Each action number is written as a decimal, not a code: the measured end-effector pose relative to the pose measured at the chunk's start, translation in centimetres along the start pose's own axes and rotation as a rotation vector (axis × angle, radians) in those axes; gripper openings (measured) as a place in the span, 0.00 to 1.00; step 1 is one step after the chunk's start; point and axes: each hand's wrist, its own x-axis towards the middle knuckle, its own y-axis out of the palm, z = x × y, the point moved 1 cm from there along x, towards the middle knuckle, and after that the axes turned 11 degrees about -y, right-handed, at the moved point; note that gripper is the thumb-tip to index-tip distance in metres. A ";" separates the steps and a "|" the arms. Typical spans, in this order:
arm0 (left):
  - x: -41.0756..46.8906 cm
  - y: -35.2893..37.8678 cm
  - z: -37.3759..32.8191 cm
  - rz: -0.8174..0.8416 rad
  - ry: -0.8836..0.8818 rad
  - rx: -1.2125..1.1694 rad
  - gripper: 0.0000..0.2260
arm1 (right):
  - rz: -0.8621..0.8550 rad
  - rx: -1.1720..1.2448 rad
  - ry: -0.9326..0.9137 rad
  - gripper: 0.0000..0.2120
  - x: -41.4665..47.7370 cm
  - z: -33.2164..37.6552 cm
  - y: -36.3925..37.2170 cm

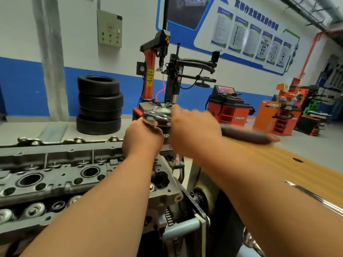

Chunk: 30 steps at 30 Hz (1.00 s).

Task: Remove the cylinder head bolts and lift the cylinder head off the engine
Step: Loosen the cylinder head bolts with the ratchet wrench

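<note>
Blue-and-white workshop walls fill the top of the frame, with a stack of tyres at upper left and a red tyre machine at centre. We see the cylinder head at lower left, its round bores facing up. Our left hand curls its fingers round the shiny end of a wrench at mid-frame, above the cylinder head's right end. Our right hand is blurred just beside it; we cannot tell how its fingers lie. A wooden bench runs down the right.

Bright even light, motion-blurred, edges warped
</note>
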 end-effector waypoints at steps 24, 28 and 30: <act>-0.8 -0.2 -0.4 0.028 -0.034 0.078 0.09 | 0.037 0.030 -0.012 0.09 1.3 -2.1 0.2; -0.3 -0.2 0.0 -0.002 -0.070 0.053 0.13 | 0.243 -0.070 -0.008 0.19 1.1 0.4 -0.4; 0.0 -0.1 0.0 0.016 -0.084 0.030 0.14 | 0.151 -0.087 -0.060 0.07 0.2 1.5 -1.2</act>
